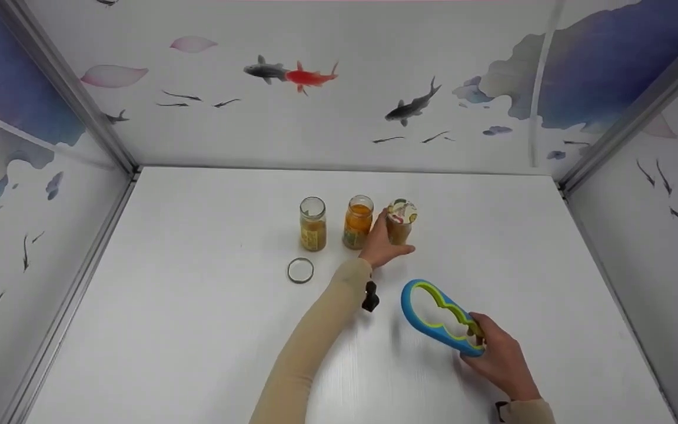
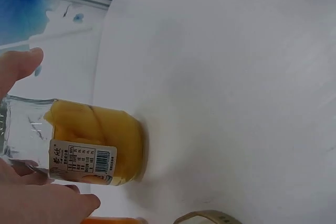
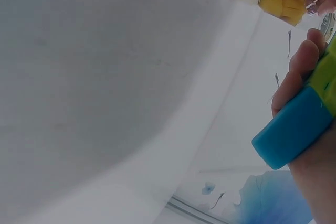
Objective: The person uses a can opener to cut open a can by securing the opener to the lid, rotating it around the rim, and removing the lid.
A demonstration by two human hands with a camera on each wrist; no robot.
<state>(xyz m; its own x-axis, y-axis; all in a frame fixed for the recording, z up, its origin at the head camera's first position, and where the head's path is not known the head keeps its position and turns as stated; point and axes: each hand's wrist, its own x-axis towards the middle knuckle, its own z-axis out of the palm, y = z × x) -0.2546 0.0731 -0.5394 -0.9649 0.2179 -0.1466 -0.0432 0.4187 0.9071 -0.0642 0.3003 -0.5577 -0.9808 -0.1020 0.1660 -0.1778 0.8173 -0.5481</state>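
Observation:
My left hand (image 1: pixel 385 246) reaches around a capped glass jar (image 1: pixel 399 232) of yellow fruit, whose lid (image 1: pixel 402 211) is patterned. In the left wrist view the fingers (image 2: pixel 47 203) overlap the jar's upper side, while the thumb (image 2: pixel 21 66) stands apart from the glass. My right hand (image 1: pixel 501 356) grips the narrow end of a blue and green jar opener (image 1: pixel 409 312), its scalloped loop pointing toward the jars. Beside the capped jar stands a lidless jar (image 1: pixel 358 221) with orange contents. Another lidless jar (image 1: pixel 313 234), holding yellowish contents, is at the left.
A loose round lid (image 1: pixel 301 271) lies on the white table (image 1: pixel 168 306) in front of the left jar. Panels printed with fish and petals (image 1: pixel 315 129) close in the table at the back and both sides.

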